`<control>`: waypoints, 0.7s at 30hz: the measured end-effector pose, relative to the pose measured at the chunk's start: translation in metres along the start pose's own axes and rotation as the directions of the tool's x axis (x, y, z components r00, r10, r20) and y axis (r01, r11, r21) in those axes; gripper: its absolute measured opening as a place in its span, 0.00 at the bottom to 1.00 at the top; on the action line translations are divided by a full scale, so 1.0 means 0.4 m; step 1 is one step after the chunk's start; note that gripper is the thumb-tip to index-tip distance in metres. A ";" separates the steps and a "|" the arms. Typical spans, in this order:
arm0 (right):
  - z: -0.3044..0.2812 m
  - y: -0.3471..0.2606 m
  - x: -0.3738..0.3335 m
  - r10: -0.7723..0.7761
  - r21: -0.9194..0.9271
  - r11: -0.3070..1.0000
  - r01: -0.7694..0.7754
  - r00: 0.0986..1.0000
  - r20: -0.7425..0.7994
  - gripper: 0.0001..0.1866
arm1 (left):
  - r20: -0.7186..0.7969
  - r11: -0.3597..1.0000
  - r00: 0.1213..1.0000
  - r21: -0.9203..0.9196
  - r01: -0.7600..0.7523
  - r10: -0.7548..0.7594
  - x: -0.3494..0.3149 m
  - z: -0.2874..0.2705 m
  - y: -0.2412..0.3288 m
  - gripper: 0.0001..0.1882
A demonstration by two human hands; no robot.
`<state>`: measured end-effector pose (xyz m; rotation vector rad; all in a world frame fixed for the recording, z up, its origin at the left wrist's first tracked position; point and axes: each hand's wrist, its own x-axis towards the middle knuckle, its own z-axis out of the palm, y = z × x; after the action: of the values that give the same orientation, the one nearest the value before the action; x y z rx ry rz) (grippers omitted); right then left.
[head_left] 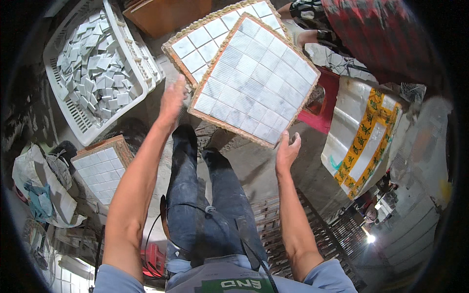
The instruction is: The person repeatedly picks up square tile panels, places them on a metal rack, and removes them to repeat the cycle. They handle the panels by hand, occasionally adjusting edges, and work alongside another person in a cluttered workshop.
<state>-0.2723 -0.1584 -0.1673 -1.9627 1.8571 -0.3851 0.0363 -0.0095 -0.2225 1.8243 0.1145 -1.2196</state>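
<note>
- At the far left I see a cloth heap, soft and crumpled, pale with a teal scrap on it.
- Above it sits a white plastic basket with slotted walls, filled with loose square tiles, glossy grey-white and lying at all angles.
- Below the basket lies a small board, wood-edged, its face a flat grid of pale tiles.
- My left hand is up at the left corner of the tile sheet; fingers straight and together, blurred. I cannot tell whether it touches the edge.
- Between my arms I see my legs in dark, dusty denim, with a thin black cable looping across the lap.
- The tile sheet is a tilted square of small marbled white tiles in neat rows, rimmed by a rough tan border. It rests over a second sheet with larger tiles and the same coarse rim.
- My right hand sits under the sheet's lower edge, fingers curled upward and loosely apart, at the rim; a firm grip is not clear.
- Lower right, a dark grid rack covers the floor.
- Right of the sheet is a red stool, then a shiny white sack with a yellow band.
- Top right, another person's red checked garment shows.
</note>
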 end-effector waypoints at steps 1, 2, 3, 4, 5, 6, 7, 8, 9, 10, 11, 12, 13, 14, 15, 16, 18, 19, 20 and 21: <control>-0.004 0.035 0.020 0.112 0.163 0.978 -0.134 0.984 0.141 0.19 | 0.046 0.999 0.999 -0.037 0.009 -0.008 -0.017 0.034 0.000 0.38; -0.005 0.064 0.036 0.195 0.298 0.912 -0.282 0.937 0.289 0.21 | -0.001 0.999 1.000 0.035 0.000 0.000 -0.035 0.066 0.014 0.38; -0.004 0.086 0.046 0.282 0.361 0.833 -0.419 0.883 0.374 0.20 | -0.049 0.994 0.999 0.108 -0.007 0.013 -0.054 0.094 0.036 0.39; -0.002 0.107 0.056 0.351 0.408 0.731 -0.547 0.814 0.462 0.20 | -0.094 0.983 0.995 0.181 -0.013 0.030 -0.072 0.115 0.053 0.40; 0.009 0.103 0.060 0.389 0.438 0.607 -0.663 0.729 0.563 0.20 | -0.132 0.976 0.990 0.218 -0.015 0.045 -0.080 0.115 0.049 0.38; 0.022 0.097 0.055 0.381 0.452 0.644 -0.618 0.771 0.511 0.20 | -0.169 0.967 0.984 0.254 -0.017 0.062 -0.087 0.118 0.045 0.37; 0.020 0.095 0.054 0.391 0.481 0.626 -0.614 0.781 0.487 0.21 | -0.203 0.957 0.976 0.289 -0.019 0.080 -0.097 0.121 0.041 0.35; 0.017 0.094 0.058 0.404 0.509 0.609 -0.608 0.790 0.461 0.22 | -0.210 0.959 0.972 0.281 -0.039 0.101 -0.113 0.129 0.044 0.37; 0.012 0.094 0.063 0.419 0.537 0.591 -0.602 0.798 0.433 0.23 | -0.224 0.947 0.972 0.322 0.002 0.074 -0.128 0.140 0.047 0.38; -0.003 0.097 0.076 0.474 0.450 0.626 -0.637 0.769 0.429 0.25 | -0.225 0.930 0.967 0.368 -0.030 0.121 -0.149 0.153 0.047 0.38; -0.018 0.106 0.086 0.430 0.502 0.602 -0.621 0.782 0.451 0.26 | -0.223 0.910 0.960 0.409 -0.065 0.169 -0.168 0.167 0.045 0.39; -0.035 0.116 0.093 0.385 0.552 0.576 -0.603 0.796 0.468 0.26 | -0.251 0.903 0.945 0.421 -0.090 0.211 -0.180 0.180 0.044 0.38; -0.050 0.125 0.104 0.338 0.599 0.547 -0.585 0.809 0.482 0.26 | -0.210 0.919 0.965 0.388 -0.065 0.157 -0.186 0.185 0.047 0.37; -0.056 0.115 0.118 0.358 0.584 0.537 -0.610 0.791 0.497 0.28 | -0.173 0.935 0.979 0.354 -0.036 0.103 -0.200 0.184 0.057 0.37; -0.063 0.105 0.127 0.356 0.597 0.528 -0.604 0.796 0.490 0.28 | -0.134 0.947 0.990 0.321 -0.004 0.049 -0.211 0.183 0.069 0.37; -0.076 0.096 0.136 0.355 0.611 0.519 -0.598 0.801 0.482 0.29 | -0.187 0.972 0.980 0.233 -0.017 0.062 -0.180 0.188 0.029 0.37; -0.093 0.108 0.149 0.395 0.599 0.530 -0.600 0.800 0.452 0.30 | -0.194 0.999 0.981 0.051 0.001 0.009 -0.180 0.209 0.014 0.36; -0.097 0.111 0.149 0.399 0.579 0.569 -0.584 0.812 0.426 0.30 | -0.193 0.999 0.981 -0.040 0.011 -0.018 -0.180 0.215 0.007 0.36; -0.104 0.115 0.147 0.407 0.556 0.607 -0.568 0.823 0.395 0.30 | -0.235 0.995 0.972 -0.099 0.004 -0.027 -0.193 0.232 0.016 0.37; -0.110 0.115 0.146 0.414 0.531 0.644 -0.551 0.834 0.364 0.31 | -0.253 0.998 0.967 -0.054 -0.011 -0.003 -0.203 0.239 0.019 0.37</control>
<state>-0.3292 -0.2225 -0.1551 -0.9661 1.7301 -0.5100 -0.0667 -0.0517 -0.1643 1.9235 0.2850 -0.9657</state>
